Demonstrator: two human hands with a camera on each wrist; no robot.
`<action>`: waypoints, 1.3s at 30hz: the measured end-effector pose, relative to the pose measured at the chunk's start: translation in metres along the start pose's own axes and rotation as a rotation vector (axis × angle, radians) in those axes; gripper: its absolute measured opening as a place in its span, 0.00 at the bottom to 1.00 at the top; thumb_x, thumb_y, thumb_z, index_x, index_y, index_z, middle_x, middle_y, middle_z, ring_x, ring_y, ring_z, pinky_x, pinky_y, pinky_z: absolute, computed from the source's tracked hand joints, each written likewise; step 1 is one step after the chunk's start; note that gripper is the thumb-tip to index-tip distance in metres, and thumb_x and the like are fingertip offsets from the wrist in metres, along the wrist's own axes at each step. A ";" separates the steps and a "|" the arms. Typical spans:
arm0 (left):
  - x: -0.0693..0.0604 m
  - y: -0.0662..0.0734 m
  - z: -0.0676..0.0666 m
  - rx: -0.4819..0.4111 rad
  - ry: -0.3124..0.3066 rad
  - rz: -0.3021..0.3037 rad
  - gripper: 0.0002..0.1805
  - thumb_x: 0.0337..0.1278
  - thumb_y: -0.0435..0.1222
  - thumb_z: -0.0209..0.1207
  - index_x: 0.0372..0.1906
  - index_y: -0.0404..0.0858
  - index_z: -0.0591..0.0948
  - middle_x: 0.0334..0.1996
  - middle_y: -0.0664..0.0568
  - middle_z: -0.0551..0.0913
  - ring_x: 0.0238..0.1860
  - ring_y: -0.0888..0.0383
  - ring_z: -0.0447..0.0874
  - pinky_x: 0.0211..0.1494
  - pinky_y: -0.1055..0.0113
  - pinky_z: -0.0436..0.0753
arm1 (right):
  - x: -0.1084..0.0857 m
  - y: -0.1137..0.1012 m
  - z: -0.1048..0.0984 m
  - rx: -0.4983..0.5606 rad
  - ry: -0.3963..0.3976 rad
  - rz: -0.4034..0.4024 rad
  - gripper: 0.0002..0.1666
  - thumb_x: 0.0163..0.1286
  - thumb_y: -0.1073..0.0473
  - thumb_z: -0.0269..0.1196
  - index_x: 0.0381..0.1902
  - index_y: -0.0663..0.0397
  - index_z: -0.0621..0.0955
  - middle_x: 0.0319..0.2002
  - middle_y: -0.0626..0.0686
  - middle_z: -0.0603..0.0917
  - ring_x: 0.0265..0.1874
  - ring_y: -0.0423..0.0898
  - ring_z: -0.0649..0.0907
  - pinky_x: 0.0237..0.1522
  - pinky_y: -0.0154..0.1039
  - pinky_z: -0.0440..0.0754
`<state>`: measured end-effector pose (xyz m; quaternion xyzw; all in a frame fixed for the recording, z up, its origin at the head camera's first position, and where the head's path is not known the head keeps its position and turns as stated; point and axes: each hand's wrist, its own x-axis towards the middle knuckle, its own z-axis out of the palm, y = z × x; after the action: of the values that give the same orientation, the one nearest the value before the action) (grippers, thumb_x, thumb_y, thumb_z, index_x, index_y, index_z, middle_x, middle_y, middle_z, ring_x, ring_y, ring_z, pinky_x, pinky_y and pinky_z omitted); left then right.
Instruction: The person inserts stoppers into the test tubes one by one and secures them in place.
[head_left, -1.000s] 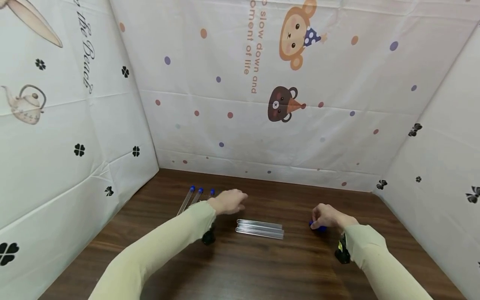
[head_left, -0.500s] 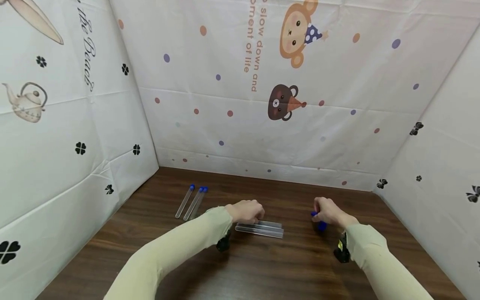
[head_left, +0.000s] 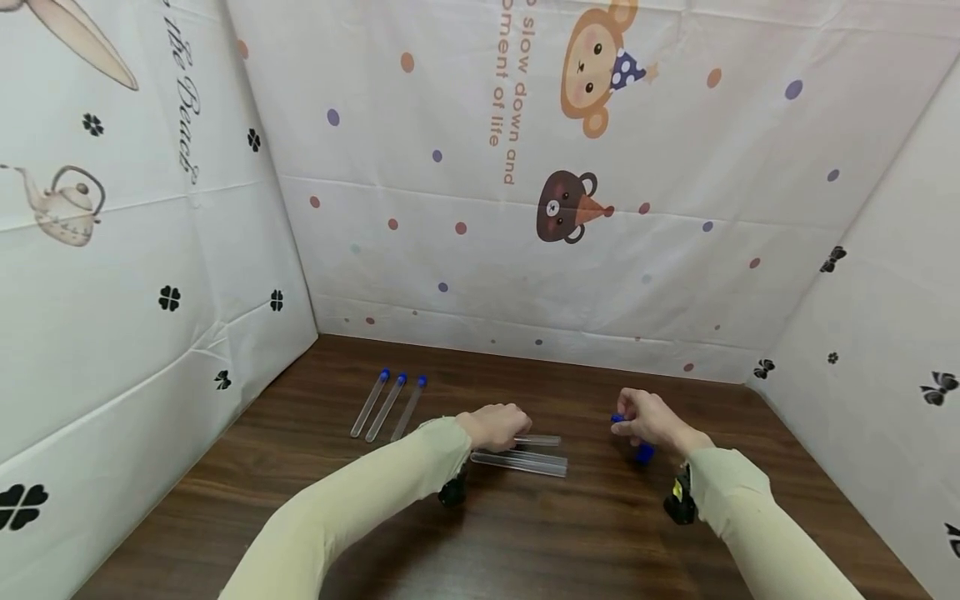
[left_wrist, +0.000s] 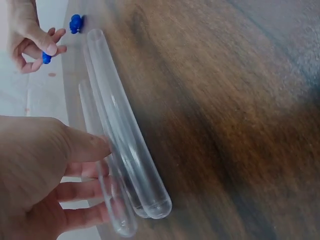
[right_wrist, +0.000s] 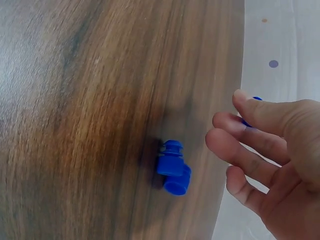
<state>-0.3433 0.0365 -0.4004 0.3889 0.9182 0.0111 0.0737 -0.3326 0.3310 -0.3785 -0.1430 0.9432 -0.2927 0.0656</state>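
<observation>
My left hand [head_left: 497, 427] pinches a clear test tube [left_wrist: 121, 220] between thumb and fingers, just beyond the other uncapped test tubes [head_left: 525, 462] lying side by side on the table. In the left wrist view, the held tube runs alongside these tubes [left_wrist: 120, 125], its rounded end near my fingers. My right hand [head_left: 651, 419] pinches a blue stopper [head_left: 617, 417] between thumb and fingertips, slightly above the tabletop. The right wrist view shows that stopper mostly hidden behind the thumb. Beneath this hand lie two loose blue stoppers [right_wrist: 171, 165], touching each other.
Three test tubes with blue stoppers [head_left: 386, 408] lie apart from one another at the back left. White printed cloth [head_left: 480, 250] walls in the brown wooden table [head_left: 540, 542] at the back and on both sides.
My left hand has moved right from the capped tubes and picked one tube out of the uncapped group. The third capped tube lies released. My right hand has lifted a stopper from the others.
</observation>
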 end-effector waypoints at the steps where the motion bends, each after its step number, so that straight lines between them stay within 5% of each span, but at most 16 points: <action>1: 0.000 0.000 -0.001 0.000 0.005 -0.010 0.10 0.65 0.33 0.57 0.48 0.44 0.81 0.43 0.54 0.83 0.38 0.63 0.80 0.39 0.73 0.77 | 0.000 -0.002 0.000 0.003 0.004 -0.001 0.14 0.63 0.64 0.66 0.37 0.64 0.71 0.27 0.55 0.81 0.21 0.49 0.81 0.26 0.41 0.79; 6: -0.003 -0.003 -0.007 0.006 0.040 -0.050 0.17 0.66 0.31 0.54 0.58 0.43 0.78 0.53 0.51 0.81 0.53 0.57 0.80 0.52 0.67 0.81 | 0.001 -0.011 -0.001 0.008 0.035 0.013 0.11 0.64 0.61 0.66 0.37 0.61 0.75 0.28 0.56 0.81 0.20 0.49 0.80 0.25 0.40 0.78; 15: -0.003 -0.013 -0.016 -0.046 0.113 -0.038 0.10 0.67 0.33 0.54 0.51 0.42 0.76 0.39 0.52 0.83 0.31 0.62 0.79 0.31 0.71 0.77 | 0.009 -0.022 0.000 0.128 0.078 -0.008 0.11 0.64 0.57 0.66 0.40 0.59 0.81 0.27 0.59 0.80 0.21 0.49 0.77 0.24 0.41 0.77; 26: 0.002 -0.017 -0.021 0.019 0.207 -0.015 0.10 0.68 0.34 0.50 0.51 0.39 0.68 0.32 0.51 0.78 0.24 0.60 0.69 0.27 0.71 0.69 | 0.020 -0.031 0.009 0.321 0.086 -0.055 0.17 0.67 0.62 0.62 0.49 0.70 0.79 0.32 0.59 0.85 0.26 0.51 0.83 0.29 0.45 0.83; 35: 0.004 -0.019 -0.022 -0.024 0.249 -0.040 0.10 0.74 0.38 0.46 0.53 0.44 0.73 0.41 0.51 0.83 0.39 0.59 0.81 0.35 0.71 0.76 | 0.026 -0.037 0.022 0.378 0.080 -0.045 0.18 0.69 0.58 0.61 0.49 0.69 0.79 0.39 0.68 0.85 0.28 0.49 0.84 0.34 0.50 0.84; 39: 0.005 -0.020 -0.022 -0.031 0.242 -0.058 0.11 0.73 0.38 0.46 0.54 0.46 0.74 0.44 0.54 0.83 0.43 0.60 0.82 0.36 0.71 0.78 | 0.026 -0.040 0.026 0.391 0.090 -0.062 0.20 0.68 0.57 0.62 0.50 0.69 0.80 0.36 0.64 0.85 0.28 0.48 0.84 0.35 0.50 0.85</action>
<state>-0.3644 0.0273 -0.3806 0.3570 0.9309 0.0703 -0.0315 -0.3425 0.2776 -0.3774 -0.1434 0.8655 -0.4782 0.0410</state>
